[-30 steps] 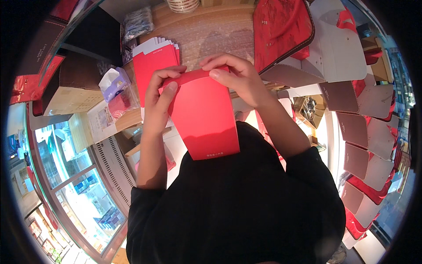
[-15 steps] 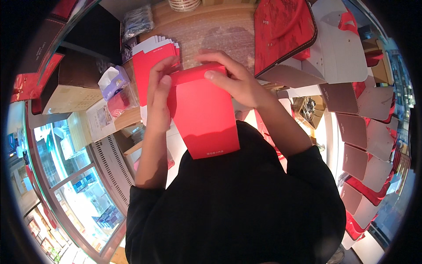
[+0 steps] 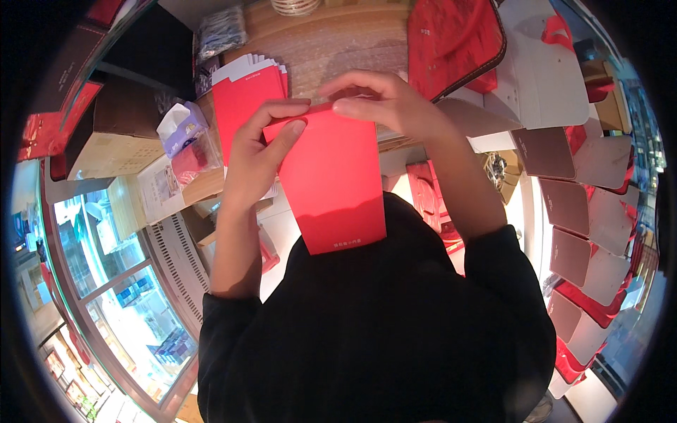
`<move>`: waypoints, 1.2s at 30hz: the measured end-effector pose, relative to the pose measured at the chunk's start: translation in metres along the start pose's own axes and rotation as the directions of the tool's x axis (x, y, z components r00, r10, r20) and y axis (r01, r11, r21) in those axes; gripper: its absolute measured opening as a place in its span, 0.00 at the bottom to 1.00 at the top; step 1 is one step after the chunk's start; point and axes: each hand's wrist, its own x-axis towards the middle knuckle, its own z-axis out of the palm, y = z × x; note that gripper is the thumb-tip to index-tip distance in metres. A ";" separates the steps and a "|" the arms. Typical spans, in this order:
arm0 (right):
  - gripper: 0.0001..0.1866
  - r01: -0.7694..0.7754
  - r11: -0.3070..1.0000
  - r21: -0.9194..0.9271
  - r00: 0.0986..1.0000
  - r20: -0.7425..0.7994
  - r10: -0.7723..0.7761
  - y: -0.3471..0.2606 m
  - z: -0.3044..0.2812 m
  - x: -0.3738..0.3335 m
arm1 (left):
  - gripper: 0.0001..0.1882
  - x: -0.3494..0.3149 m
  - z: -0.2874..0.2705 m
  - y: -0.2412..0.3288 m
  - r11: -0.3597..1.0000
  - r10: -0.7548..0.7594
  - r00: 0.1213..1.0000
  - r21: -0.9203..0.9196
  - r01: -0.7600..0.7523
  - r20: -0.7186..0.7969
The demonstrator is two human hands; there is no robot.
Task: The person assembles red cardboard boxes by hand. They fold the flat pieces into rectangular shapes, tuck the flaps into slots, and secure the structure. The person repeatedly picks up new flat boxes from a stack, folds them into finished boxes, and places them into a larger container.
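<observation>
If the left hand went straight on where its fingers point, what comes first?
Probably the right hand, thumb first, along the top edge of the red carton, though depth is unclear.

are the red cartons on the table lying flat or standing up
Lying flat: the red cartons overlap in a low pile, their white tabs staggered at the far end.

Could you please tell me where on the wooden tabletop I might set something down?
Bare wooden tabletop lies between the red stack and the red case, beyond the left hand and right hand. Its left side is crowded, with the tissue box and plastic-wrapped packet.
</observation>
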 end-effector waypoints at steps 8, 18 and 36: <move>0.18 0.090 0.992 -0.084 0.994 0.074 -0.084 0.003 -0.001 0.004 | 0.16 -0.002 0.001 0.011 0.991 -0.127 0.992 -0.036 0.127 0.004; 0.18 0.063 0.994 -0.095 0.988 0.148 -0.048 0.003 0.000 -0.004 | 0.17 -0.007 -0.008 0.006 0.990 0.010 0.997 0.142 -0.021 0.075; 0.34 0.088 0.910 -0.406 0.991 0.125 -0.040 -0.055 -0.006 -0.002 | 0.28 0.013 -0.013 0.029 0.950 0.169 0.984 0.256 -0.179 0.059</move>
